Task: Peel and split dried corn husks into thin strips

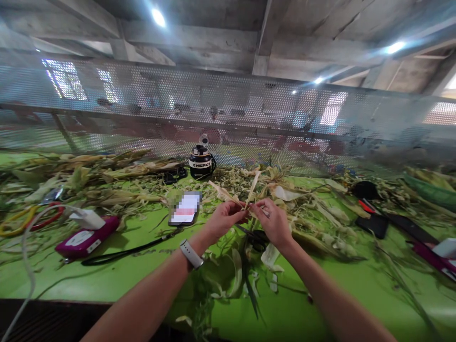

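Observation:
My left hand (225,219) and my right hand (273,222) meet over the green table (107,280), both pinched on a bundle of dry corn husk strips (249,192) that fans upward between them. The fingers of both hands are closed on the husk where the strips come together. A grey watch (191,254) sits on my left wrist. Black scissors (254,236) lie on the table just under my hands, partly hidden by them. Green and pale husk scraps (235,275) lie below my wrists.
A phone (185,208) lies left of my hands, with a black lanyard (128,251) trailing from it. A magenta power bank (87,236) with a white charger sits far left. A black jug (200,162) stands at the back before a perforated metal screen (228,109). Husk piles (89,175) cover the table's back.

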### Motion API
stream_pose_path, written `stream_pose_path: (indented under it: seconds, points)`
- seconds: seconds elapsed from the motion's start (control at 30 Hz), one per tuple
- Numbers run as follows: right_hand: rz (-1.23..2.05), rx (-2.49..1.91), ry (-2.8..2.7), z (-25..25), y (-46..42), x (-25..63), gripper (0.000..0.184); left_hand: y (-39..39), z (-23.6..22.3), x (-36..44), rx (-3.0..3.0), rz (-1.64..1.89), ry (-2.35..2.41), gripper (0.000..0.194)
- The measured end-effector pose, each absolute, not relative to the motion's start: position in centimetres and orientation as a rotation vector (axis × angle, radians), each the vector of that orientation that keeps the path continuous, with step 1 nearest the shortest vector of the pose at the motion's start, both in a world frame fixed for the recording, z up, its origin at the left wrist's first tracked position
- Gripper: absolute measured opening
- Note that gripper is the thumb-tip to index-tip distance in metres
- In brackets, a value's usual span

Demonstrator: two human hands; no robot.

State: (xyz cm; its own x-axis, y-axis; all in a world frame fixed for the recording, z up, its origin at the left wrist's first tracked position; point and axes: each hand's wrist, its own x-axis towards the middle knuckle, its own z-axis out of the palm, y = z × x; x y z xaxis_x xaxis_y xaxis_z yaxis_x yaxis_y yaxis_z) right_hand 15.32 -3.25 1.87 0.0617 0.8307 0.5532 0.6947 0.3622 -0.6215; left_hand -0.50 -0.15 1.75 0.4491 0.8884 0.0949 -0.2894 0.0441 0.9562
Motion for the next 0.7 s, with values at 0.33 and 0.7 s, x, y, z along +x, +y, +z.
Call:
stream_pose_path:
  seconds: [0.33,0.7]
  points:
    - [-0.043,-1.228,-1.884,1.3,-3.2,15.1,0.026,0.8,1.6,-1.1,1.310,1.245,0.874,0.023]
    - [-0.475,-1.221,-2.031,2.5,-3.7,15.4,0.016,0.7,1.4,-1.3,1.916,1.269,0.895,0.006]
